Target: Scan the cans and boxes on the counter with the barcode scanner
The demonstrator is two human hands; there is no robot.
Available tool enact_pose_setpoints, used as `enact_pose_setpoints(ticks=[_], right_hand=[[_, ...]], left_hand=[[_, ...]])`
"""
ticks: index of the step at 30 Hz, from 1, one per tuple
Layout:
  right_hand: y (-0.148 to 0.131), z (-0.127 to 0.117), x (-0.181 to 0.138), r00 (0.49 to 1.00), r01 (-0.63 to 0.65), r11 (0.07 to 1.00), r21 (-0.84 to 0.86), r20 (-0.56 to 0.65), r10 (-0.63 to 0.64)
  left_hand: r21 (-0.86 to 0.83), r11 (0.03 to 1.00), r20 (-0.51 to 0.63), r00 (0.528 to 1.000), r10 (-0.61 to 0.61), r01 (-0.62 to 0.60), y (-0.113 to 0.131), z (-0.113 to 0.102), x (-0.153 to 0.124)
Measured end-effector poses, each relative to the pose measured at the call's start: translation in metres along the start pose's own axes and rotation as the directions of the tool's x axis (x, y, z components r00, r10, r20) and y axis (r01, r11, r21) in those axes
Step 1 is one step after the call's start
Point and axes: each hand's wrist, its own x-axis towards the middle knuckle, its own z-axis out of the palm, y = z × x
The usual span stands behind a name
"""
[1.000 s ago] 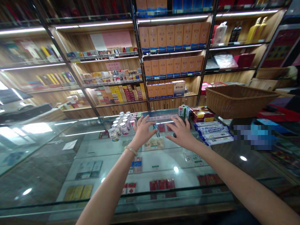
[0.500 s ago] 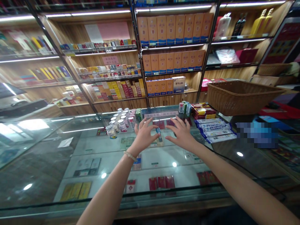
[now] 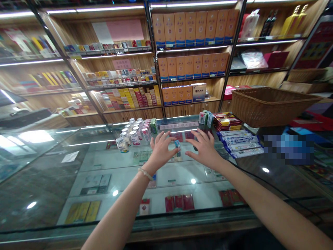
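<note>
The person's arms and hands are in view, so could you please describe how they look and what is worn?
The left hand and right hand are ungloved, and no sleeves show on the visible forearms. A pale, seemingly beaded bracelet circles the left wrist; none shows on the right.

Clockwise from mid-view, rows of orange boxes (image 3: 190, 29) fill the wooden shelving (image 3: 179, 111) between twelve and one o'clock, with two yellow bottles (image 3: 289, 23) upright at two. A wicker basket (image 3: 270, 108) sits at three, and blue-and-white wrapped bars (image 3: 240, 141) lie just past three. Through the counter glass (image 3: 166, 171), dark red packs (image 3: 179, 203) show near six, yellow packs (image 3: 82, 211) between seven and eight.
</note>
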Motion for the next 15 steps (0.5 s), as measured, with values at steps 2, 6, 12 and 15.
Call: enact_pose_setpoints(ticks=[2,6,12,15], right_hand=[[0.000,-0.001,0.000,1.000,0.002,1.000,-0.004,-0.005,-0.002],[-0.001,-0.002,0.000,1.000,0.011,1.000,-0.023,-0.013,-0.011],[-0.003,-0.003,-0.001,1.000,0.017,0.998,-0.055,-0.002,-0.017],[-0.003,-0.004,-0.002,1.000,0.020,0.998,-0.065,0.005,-0.020]], left_hand=[[0.014,0.998,0.010,0.998,0.062,-0.063,-0.004,-0.005,0.001],[0.079,0.973,0.066,0.975,0.210,-0.215,-0.009,-0.015,0.003],[0.185,0.924,0.048,0.942,0.331,-0.334,-0.008,-0.016,0.004],[0.190,0.923,0.031,0.941,0.336,-0.336,-0.008,-0.015,0.005]])
